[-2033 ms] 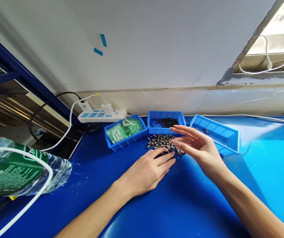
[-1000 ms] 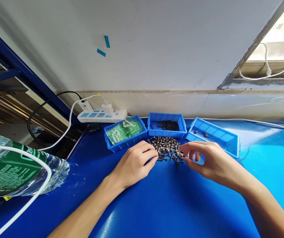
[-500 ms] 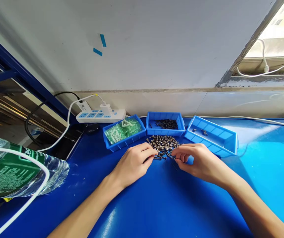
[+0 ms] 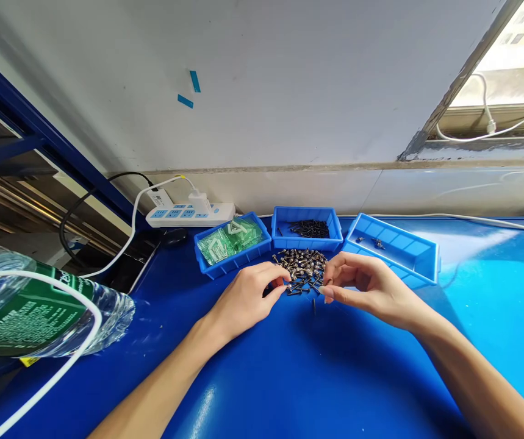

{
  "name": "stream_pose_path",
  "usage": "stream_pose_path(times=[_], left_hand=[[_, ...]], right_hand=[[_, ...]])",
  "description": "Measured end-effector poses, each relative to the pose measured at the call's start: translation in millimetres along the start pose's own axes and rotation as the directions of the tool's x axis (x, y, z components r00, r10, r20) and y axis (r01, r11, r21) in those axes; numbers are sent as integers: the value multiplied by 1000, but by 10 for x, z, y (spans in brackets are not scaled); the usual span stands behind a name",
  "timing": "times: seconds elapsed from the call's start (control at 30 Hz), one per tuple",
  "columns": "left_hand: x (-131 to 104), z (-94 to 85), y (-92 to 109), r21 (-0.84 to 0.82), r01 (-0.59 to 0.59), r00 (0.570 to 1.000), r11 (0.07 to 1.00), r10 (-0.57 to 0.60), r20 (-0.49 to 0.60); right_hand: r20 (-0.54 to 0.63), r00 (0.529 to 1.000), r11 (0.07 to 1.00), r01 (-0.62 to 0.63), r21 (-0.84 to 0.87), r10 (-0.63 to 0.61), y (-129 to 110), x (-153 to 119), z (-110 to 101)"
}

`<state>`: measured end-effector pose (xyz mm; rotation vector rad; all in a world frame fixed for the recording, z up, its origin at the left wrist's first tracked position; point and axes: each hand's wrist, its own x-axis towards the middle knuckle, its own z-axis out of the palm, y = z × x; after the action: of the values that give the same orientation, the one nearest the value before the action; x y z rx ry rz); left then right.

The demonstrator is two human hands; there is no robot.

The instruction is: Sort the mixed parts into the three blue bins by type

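A pile of small dark screws [image 4: 305,263], several with shiny heads, lies on the blue tabletop. My left hand [image 4: 255,292] rests at the pile's left edge, thumb and forefinger nearly closed around a screw with a shiny head. At the right edge, my right hand [image 4: 366,283] is slightly raised, its thumb and fingertips pinched on a small dark screw that is mostly hidden. One loose screw [image 4: 314,306] is on the table just in front of the pile, between the hands.
Behind the pile stand a blue bin [image 4: 232,265] with green packets, a middle bin [image 4: 307,245] of black screws and a right bin [image 4: 408,247] holding a few screws. A power strip [image 4: 222,213], a white cable [image 4: 134,213] and a large bottle [image 4: 28,311] are leftward.
My right hand has lifted a little from the pile, its fingers rising and pinching. A lone screw now shows plainly in front of the pile. My left hand has barely moved.
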<state>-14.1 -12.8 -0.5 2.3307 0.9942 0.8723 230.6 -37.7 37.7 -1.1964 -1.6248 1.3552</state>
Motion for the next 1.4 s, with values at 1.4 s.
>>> stream_pose_path(times=[1.4], left_hand=[[-51,94,32,132,-30,998,991,23,54]], right_hand=[[-642,497,714,-62,-697,-584,-43,-62,-227]])
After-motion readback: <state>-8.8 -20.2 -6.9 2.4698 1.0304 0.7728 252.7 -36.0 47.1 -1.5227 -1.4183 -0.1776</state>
